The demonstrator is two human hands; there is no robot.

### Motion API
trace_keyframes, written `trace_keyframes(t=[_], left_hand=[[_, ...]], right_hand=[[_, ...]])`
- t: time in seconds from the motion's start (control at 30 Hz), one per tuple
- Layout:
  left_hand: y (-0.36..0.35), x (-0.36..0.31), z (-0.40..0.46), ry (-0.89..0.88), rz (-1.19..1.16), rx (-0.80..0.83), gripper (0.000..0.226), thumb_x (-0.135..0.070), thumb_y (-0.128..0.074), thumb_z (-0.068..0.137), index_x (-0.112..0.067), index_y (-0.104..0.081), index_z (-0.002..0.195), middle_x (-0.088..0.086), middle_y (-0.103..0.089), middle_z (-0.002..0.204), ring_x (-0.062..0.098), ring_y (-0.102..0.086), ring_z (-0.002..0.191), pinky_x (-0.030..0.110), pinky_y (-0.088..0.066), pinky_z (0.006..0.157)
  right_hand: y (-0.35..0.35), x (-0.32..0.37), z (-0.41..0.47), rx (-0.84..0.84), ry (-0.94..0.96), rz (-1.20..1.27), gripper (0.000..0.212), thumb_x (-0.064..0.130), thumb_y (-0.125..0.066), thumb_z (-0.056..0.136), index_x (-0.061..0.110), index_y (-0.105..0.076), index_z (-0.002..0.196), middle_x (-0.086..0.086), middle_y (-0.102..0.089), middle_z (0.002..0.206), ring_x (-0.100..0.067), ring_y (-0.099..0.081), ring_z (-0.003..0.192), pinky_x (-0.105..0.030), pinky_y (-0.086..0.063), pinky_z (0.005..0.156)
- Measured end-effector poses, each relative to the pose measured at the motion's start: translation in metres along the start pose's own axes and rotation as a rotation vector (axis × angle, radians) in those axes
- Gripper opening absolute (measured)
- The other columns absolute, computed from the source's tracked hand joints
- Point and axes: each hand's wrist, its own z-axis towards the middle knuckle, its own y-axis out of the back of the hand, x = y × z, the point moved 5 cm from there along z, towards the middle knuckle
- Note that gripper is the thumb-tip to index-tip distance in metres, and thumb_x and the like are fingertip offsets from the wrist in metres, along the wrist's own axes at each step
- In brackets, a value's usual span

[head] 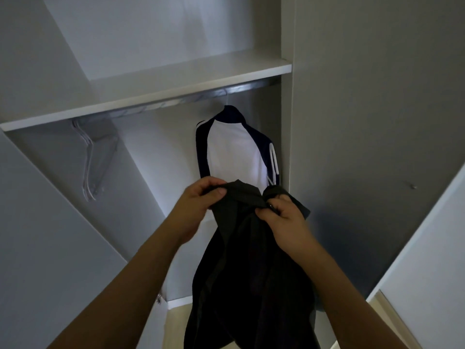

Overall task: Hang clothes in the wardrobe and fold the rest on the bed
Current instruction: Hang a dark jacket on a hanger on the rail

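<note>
A dark grey garment point(251, 273) hangs down in front of the open wardrobe, held up at its top edge by both hands. My left hand point(198, 205) pinches the left part of that edge. My right hand point(284, 217) grips the right part, with a small dark piece showing between its fingers. Behind them a white and navy jacket point(234, 152) hangs on a hanger from the metal rail point(191, 96). Whether a hanger is inside the dark garment is hidden.
Several empty pale hangers point(88, 162) hang at the rail's left end. A white shelf point(161, 89) sits just above the rail. Wardrobe doors stand open at left point(50, 222) and right point(427, 248). Pale floor shows below.
</note>
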Motion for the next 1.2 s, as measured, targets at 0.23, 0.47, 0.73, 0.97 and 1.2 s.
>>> trace_keyframes(t=[0.23,0.47,0.73,0.97,1.2], left_hand=[[-0.003,-0.008,-0.001,0.115,-0.586,-0.161,0.015,-0.005,-0.072,0.074,-0.013,-0.066,0.085,0.009,-0.068,0.088,0.022,-0.066,0.083,0.036,-0.056,0.080],[-0.011,0.007,-0.002,0.362,-0.589,-0.341,0.015,-0.007,-0.047,0.086,-0.012,-0.061,0.088,0.006,-0.064,0.070,0.021,-0.060,0.069,0.033,-0.054,0.076],[-0.008,0.016,0.002,0.374,-0.454,-0.473,0.013,-0.005,-0.063,0.083,-0.010,-0.059,0.093,0.014,-0.057,0.093,0.028,-0.056,0.084,0.040,-0.054,0.077],[-0.024,0.027,-0.010,0.678,-0.465,-0.335,0.030,-0.032,-0.074,0.080,-0.007,-0.059,0.087,0.013,-0.069,0.078,0.028,-0.068,0.068,0.030,-0.054,0.046],[-0.031,0.026,-0.002,0.676,-0.533,-0.091,0.034,-0.028,-0.053,0.094,-0.006,-0.076,0.081,0.010,-0.074,0.094,0.024,-0.072,0.071,0.034,-0.053,0.067]], right_hand=[[-0.011,-0.005,-0.004,0.065,0.011,-0.035,0.039,0.017,-0.063,0.088,0.024,-0.054,0.050,0.026,-0.049,0.073,0.005,-0.053,0.062,-0.004,-0.039,0.059],[-0.021,0.001,-0.008,0.090,0.035,-0.103,0.041,0.018,-0.063,0.088,0.033,-0.055,0.050,0.025,-0.048,0.077,0.002,-0.053,0.065,-0.005,-0.039,0.062],[-0.026,0.010,-0.017,0.003,0.116,-0.224,0.033,0.020,-0.061,0.090,0.018,-0.050,0.058,0.007,-0.047,0.084,-0.007,-0.053,0.069,-0.018,-0.042,0.068],[-0.027,0.023,-0.028,-0.019,0.210,-0.349,0.035,0.023,-0.059,0.092,0.030,-0.046,0.060,0.014,-0.044,0.084,-0.004,-0.052,0.073,-0.014,-0.043,0.068],[-0.023,0.025,-0.027,-0.026,0.263,-0.410,0.040,0.021,-0.059,0.092,0.030,-0.039,0.058,0.015,-0.040,0.081,-0.004,-0.047,0.067,-0.014,-0.038,0.064]])
